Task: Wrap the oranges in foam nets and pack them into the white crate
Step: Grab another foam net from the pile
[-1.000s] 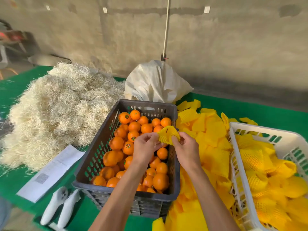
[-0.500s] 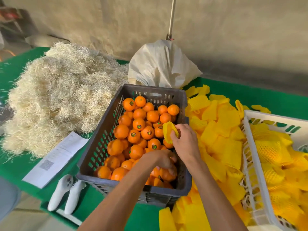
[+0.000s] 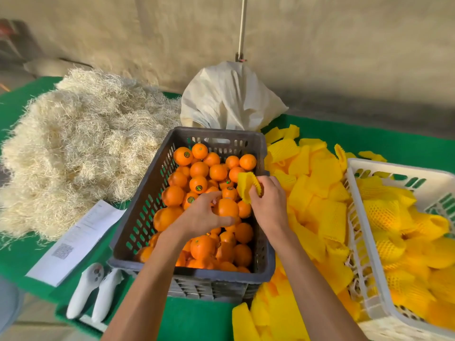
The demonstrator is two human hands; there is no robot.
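Now the grey crate (image 3: 147, 205) sits mid-worktop (image 3: 197, 321), heaped with oranges. Above its right half the left hand (image 3: 202, 217) curls its fingers around one orange (image 3: 227, 207), lifted just clear of the heap. Right beside it, at the crate's right wall, the right hand (image 3: 269, 205) pinches a yellow foam net (image 3: 246, 185) (folded, its mouth facing the orange). The net and the held orange are near each other but apart. Loose nets (image 3: 317, 193) pile up right of the crate, and beyond them stands the white crate (image 3: 357, 166), already holding netted oranges (image 3: 384, 215). Left of the grey crate lie pale straw (image 3: 81, 148), a paper sheet (image 3: 81, 239) and two white controllers (image 3: 93, 294); behind it slumps a white sack (image 3: 229, 99).
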